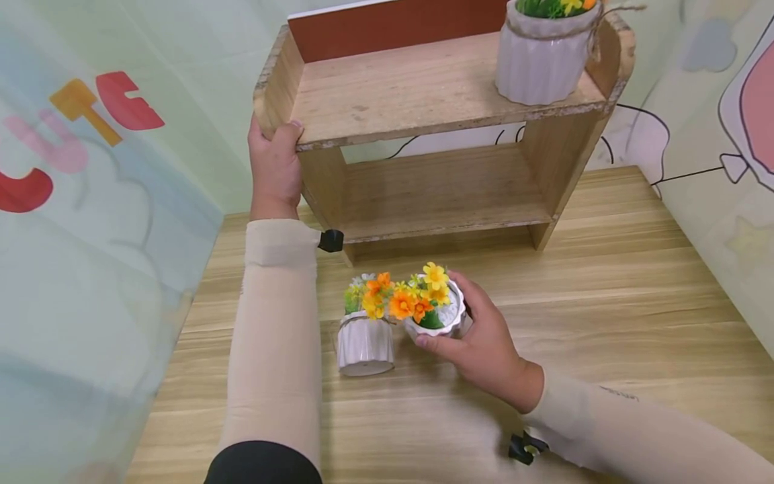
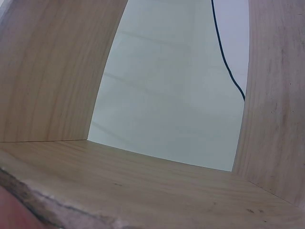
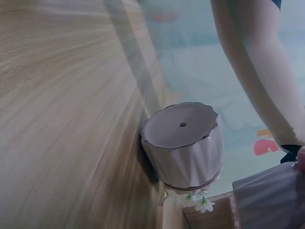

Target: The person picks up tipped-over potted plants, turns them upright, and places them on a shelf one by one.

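My left hand [image 1: 275, 168] grips the upper left corner of a two-tier wooden shelf [image 1: 393, 87], thumb over the board's front edge. Inside the left wrist view, the shelf boards [image 2: 143, 191] fill most of the frame, with a bit of a finger at the lower left. Above the table my right hand [image 1: 492, 349] holds a small white fluted flowerpot [image 1: 449, 312] of yellow and orange flowers, tilted. Just left of it, a similar flowerpot [image 1: 365, 346] with a twine band lies on its side. Its base, with a drain hole, faces the right wrist camera [image 3: 183, 143].
A third white flowerpot [image 1: 541, 60] with twine stands on the shelf's top board at the right. A reddish-brown panel [image 1: 399, 30] runs along the back of that board. Printed backdrops [image 1: 91, 269] border the wood-grain table [image 1: 605, 302].
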A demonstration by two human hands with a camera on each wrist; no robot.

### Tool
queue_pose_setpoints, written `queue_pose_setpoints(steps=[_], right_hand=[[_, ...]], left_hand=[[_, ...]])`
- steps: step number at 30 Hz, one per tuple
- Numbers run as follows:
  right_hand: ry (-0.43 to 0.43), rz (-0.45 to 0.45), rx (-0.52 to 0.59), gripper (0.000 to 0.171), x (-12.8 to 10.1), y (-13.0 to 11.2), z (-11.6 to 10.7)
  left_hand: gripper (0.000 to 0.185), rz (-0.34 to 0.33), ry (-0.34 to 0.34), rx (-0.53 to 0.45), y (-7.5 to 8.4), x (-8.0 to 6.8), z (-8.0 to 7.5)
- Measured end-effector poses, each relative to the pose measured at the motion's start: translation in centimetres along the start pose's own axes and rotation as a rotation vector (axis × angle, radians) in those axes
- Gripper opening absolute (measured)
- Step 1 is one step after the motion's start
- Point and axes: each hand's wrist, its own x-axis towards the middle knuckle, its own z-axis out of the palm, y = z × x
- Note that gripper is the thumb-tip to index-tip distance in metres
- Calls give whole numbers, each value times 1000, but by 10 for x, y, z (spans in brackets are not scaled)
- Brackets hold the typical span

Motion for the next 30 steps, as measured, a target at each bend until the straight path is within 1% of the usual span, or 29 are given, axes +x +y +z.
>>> queue_pose_setpoints(steps=[9,18,23,26,30], right_hand=[[-3,-5,11,96,1,-8,-2],[11,-16,-3,94,4,-15,-3],[15,-31,5,93,5,-21,-5],[16,-39,11,93,6,-25,-6],[18,-52,4,91,8,-29,-8]], left_hand=[[65,7,0,-8,0,0,0],[64,-16,-12,2,1,0,-1],[63,20,-15,4,0,0,-1],[63,29,-12,-1,-1,0,0],[63,17,-1,-18,-1,0,0]])
